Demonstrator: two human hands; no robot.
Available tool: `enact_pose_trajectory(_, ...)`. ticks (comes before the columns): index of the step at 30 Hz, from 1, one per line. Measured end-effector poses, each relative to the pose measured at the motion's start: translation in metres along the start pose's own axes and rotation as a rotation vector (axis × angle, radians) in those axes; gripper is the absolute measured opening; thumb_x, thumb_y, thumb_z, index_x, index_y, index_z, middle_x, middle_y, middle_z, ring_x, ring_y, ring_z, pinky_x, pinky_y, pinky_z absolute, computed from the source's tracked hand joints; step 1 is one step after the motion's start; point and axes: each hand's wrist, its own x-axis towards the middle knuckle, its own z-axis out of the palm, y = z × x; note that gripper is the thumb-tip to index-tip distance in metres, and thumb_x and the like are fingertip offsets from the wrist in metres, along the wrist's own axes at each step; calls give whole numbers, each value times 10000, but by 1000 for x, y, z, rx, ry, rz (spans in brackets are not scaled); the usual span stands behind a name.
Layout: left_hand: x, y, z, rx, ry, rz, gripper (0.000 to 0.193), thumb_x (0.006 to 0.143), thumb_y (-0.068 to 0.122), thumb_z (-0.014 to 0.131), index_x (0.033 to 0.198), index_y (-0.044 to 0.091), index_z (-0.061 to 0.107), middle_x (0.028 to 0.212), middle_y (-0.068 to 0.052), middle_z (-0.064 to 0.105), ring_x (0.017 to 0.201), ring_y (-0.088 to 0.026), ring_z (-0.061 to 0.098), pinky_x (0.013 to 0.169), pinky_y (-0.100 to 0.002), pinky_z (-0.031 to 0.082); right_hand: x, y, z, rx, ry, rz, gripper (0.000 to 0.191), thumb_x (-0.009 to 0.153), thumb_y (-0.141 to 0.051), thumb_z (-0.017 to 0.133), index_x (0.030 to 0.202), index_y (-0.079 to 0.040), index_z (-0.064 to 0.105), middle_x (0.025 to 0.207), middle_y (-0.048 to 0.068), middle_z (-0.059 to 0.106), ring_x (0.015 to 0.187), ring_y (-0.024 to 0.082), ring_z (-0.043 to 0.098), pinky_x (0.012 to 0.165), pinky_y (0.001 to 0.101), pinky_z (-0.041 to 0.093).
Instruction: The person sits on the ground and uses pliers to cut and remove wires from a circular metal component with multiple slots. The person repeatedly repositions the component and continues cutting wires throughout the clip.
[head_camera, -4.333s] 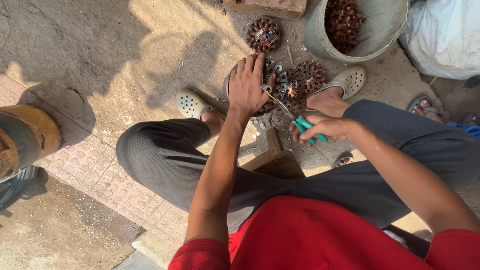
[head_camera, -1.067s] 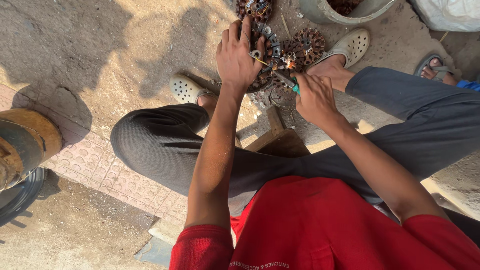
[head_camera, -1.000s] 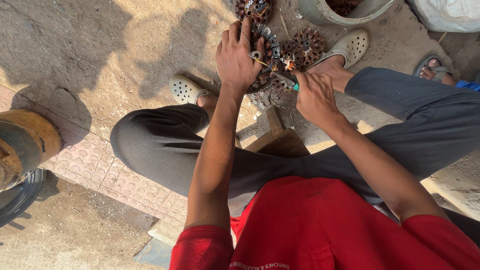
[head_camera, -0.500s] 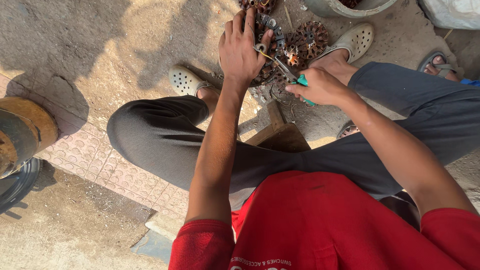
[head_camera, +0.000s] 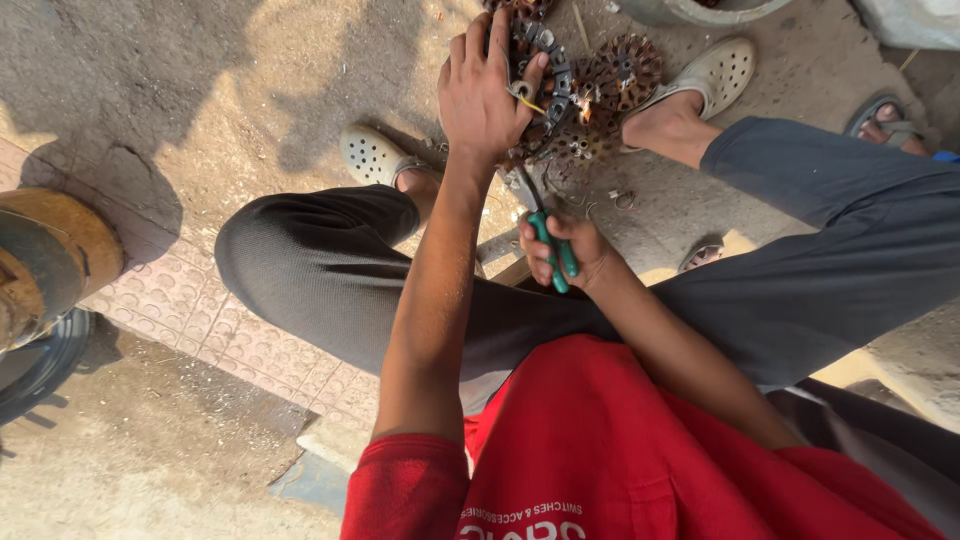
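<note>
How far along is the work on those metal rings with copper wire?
Done: hard to tell from here. In hand: the left hand presses down a wire-wound ring, while the right hand grips green-handled pliers aimed at it. Left: more rings lie beside it with copper in them.

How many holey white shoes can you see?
2. One perforated clog is on the left foot, beside the dark trouser knee; the other clog is on the right foot, beside the motor windings.
</note>
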Motion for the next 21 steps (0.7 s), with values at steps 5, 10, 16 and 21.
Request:
enact_pose_trajectory(5, 4, 0, 4, 3, 8, -10, 693, 1022, 560, 597, 1469, 39, 499, 1369, -138, 578, 1233, -326, 576, 1020, -459, 493, -38, -43, 29, -247, 321, -99, 343, 999, -214, 723, 1235, 5, 606, 967, 114, 687, 877, 247, 694, 766, 350, 562)
enact_pose_trajectory(10, 7, -1, 4, -1, -7, -11, 686, 1036, 557, 584, 1477, 38, 495, 1384, -150, 574, 1233, -321, 569, 1013, -457, 491, -64, -111, 81, -916, 878, -155, 305, 1084, -151, 498, 1308, 33, 594, 1091, 152, 710, 992, 296, 737, 653, 329, 582)
enact_pose_trajectory(16, 10, 3, -3, 40, -53, -23, 704, 1032, 580, 537, 1465, 25, 499, 1347, -152, 578, 1212, -314, 574, 984, -470, 504, -25, -193, 85, -1304, 882, -811, 331, 1113, 36, 503, 1443, 60, 501, 1383, 189, 628, 1201, 293, 694, 943, 411, 635)
enact_pose_trajectory(21, 18, 3, -5, 75, -103, -32, 736, 1033, 606, 496, 1481, 23, 482, 1356, -153, 572, 1207, -310, 578, 966, -487, 526, -14, -175, 55, -1064, 1344, -165, 285, 939, 135, 482, 1190, 46, 582, 1151, 195, 671, 1016, 283, 729, 854, 427, 648)
